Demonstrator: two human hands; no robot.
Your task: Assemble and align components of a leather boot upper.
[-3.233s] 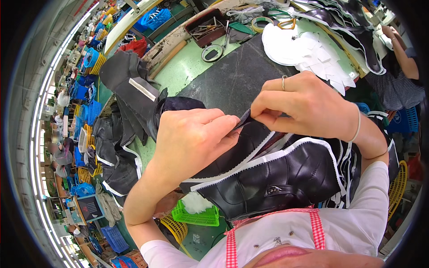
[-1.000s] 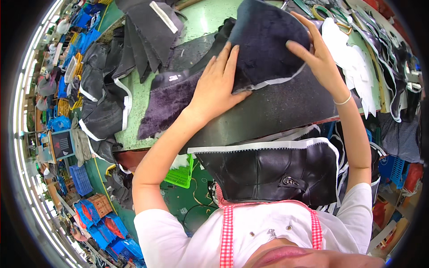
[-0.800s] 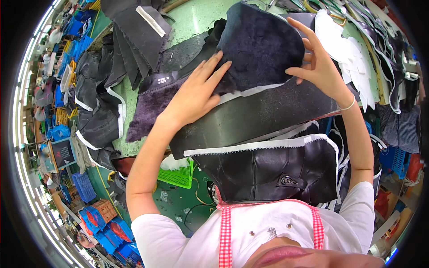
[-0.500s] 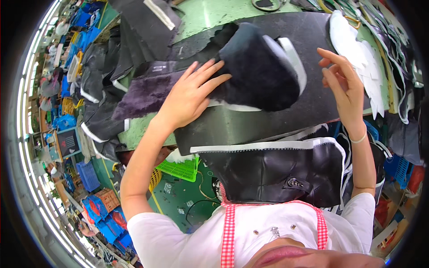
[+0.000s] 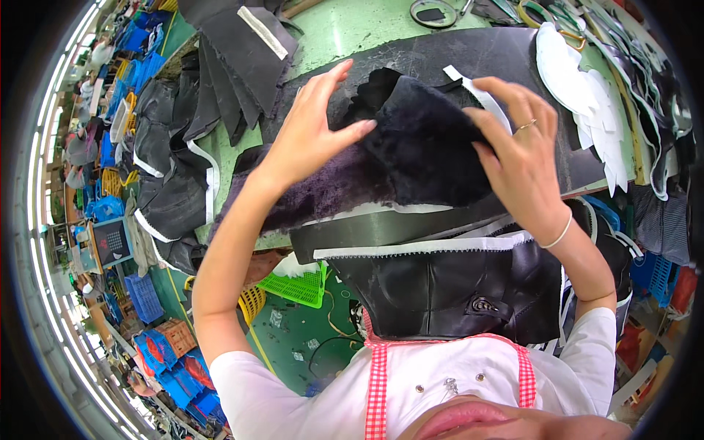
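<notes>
A dark fur-lined piece with white edging (image 5: 433, 139) lies fur side up on the black work board (image 5: 367, 231); its left part looks purplish. My left hand (image 5: 308, 136) is over the left part, fingers raised and thumb apart, holding nothing; whether its thumb tip touches the fur I cannot tell. At the right edge my right hand (image 5: 521, 143) has its fingers curved and spread, the tips at or just above the fur beside a white strip (image 5: 485, 103). Nearer me a black leather-like piece with a white zip edge and a buckle (image 5: 447, 286) hangs at the board's front.
White cut-out pieces (image 5: 568, 81) are stacked at the right of the green table (image 5: 345, 33). Black pieces with white edging (image 5: 169, 198) are heaped on the left. A tape roll (image 5: 434, 13) lies at the back. Below stands a green basket (image 5: 301, 286).
My left hand has lifted off the fur, its fingers pointing up. My right hand has come left and down to the piece's right edge. The fur piece has shifted toward me and lies flatter.
</notes>
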